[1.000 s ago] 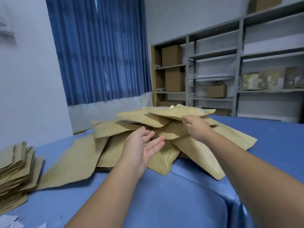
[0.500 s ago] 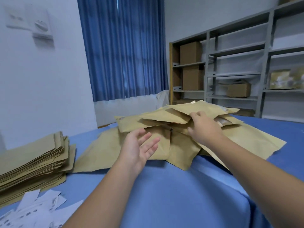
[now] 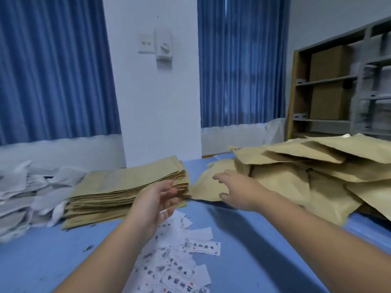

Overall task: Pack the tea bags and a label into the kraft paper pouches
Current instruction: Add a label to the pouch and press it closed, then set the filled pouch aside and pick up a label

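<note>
A neat stack of flat kraft pouches (image 3: pixel 127 187) lies at centre left on the blue table. A loose heap of filled kraft pouches (image 3: pixel 306 166) covers the right side. White printed labels (image 3: pixel 175 265) are scattered near the front. White tea bags (image 3: pixel 21 193) pile up at the far left. My left hand (image 3: pixel 154 204) hovers open, palm turned right, just in front of the stack's right end. My right hand (image 3: pixel 237 189) reaches out with spread fingers over the leftmost pouch of the heap, holding nothing.
The blue table (image 3: pixel 254 240) runs under everything. Blue curtains and a white wall pillar (image 3: pixel 158 92) stand behind it. Metal shelving with cardboard boxes (image 3: pixel 330 81) fills the back right corner.
The view has swung left, bringing the flat stack, labels and tea bags into sight. My right hand has let go of the heap and moved left; my left hand stays open.
</note>
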Action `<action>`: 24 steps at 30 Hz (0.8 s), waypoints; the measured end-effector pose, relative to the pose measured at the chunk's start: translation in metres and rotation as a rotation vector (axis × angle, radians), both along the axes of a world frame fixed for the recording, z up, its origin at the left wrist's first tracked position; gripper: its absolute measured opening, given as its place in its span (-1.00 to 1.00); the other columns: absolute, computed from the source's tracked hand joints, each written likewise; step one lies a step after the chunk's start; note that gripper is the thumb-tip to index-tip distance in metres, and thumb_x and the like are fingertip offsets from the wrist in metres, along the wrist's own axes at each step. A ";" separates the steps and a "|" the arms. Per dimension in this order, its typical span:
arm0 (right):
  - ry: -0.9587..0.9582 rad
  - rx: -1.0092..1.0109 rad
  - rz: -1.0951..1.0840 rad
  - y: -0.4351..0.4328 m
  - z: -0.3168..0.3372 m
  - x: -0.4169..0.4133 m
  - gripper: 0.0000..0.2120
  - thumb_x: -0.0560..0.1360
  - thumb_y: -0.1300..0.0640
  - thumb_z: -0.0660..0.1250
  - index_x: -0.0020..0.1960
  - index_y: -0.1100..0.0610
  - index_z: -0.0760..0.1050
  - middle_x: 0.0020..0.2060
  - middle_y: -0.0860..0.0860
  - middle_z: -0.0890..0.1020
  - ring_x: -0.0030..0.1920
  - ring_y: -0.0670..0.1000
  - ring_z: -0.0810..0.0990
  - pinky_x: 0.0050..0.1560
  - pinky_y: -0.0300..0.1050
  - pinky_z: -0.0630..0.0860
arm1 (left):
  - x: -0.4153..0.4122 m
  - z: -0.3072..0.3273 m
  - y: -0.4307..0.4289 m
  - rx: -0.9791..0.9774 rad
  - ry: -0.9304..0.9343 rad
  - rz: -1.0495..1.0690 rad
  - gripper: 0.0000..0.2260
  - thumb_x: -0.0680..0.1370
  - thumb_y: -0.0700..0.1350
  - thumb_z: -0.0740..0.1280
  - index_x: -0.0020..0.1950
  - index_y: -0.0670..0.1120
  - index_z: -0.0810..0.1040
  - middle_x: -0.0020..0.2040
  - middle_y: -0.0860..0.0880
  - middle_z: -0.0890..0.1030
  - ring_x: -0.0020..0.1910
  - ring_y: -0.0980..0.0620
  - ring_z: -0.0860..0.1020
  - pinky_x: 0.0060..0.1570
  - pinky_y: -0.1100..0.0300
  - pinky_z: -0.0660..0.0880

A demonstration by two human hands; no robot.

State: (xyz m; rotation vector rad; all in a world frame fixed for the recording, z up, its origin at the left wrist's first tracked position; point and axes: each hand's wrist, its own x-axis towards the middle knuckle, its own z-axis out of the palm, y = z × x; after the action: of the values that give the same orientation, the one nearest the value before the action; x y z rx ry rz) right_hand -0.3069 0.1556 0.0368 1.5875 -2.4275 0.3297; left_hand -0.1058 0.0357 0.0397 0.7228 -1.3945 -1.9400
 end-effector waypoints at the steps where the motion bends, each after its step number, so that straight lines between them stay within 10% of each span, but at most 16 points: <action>1: -0.004 -0.007 0.028 -0.014 -0.001 0.009 -0.46 0.49 0.05 0.24 0.45 -0.05 0.22 0.31 -0.05 0.39 0.27 0.04 0.44 0.17 -0.04 0.44 | 0.018 -0.003 -0.014 -0.023 -0.023 0.050 -0.89 0.55 -0.16 0.29 0.03 -0.10 0.58 -0.20 -0.04 0.62 -0.43 0.08 0.55 -0.34 0.21 0.42; 12: 0.089 0.055 0.246 -0.133 -0.010 0.098 -0.43 0.46 0.14 0.27 0.45 0.04 0.23 0.23 0.02 0.39 0.22 0.09 0.43 0.11 0.03 0.46 | 0.181 -0.087 -0.131 -0.870 -0.741 0.428 -0.80 0.57 -0.20 0.27 -0.11 0.12 0.53 -0.03 0.06 0.59 -0.08 0.02 0.54 -0.13 0.20 0.38; 21: 0.158 0.106 0.081 -0.196 -0.002 0.104 0.07 0.36 -0.26 0.43 0.57 0.04 -0.19 0.53 0.02 -0.30 0.53 0.07 0.01 0.39 0.09 0.24 | 0.186 -0.109 -0.147 -0.943 -0.721 0.370 -0.79 0.55 -0.18 0.27 -0.08 0.16 0.54 -0.07 0.18 0.50 0.00 0.16 0.44 -0.03 0.34 0.26; 24: 0.190 0.247 -0.028 -0.208 -0.009 0.104 0.11 0.35 -0.36 0.37 0.56 0.03 -0.27 0.55 0.03 -0.22 0.55 0.10 -0.08 0.46 0.13 0.11 | 0.188 -0.108 -0.151 -0.969 -0.765 0.357 -0.81 0.55 -0.16 0.25 -0.03 0.13 0.57 -0.12 0.19 0.44 0.05 0.12 0.44 0.01 0.33 0.28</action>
State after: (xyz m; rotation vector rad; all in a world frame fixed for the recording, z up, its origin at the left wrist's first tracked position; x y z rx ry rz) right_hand -0.2026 -0.0520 0.0282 1.5942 -2.4127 -0.1266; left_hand 0.0826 -0.1149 -0.0687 1.1288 -2.1763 -0.5272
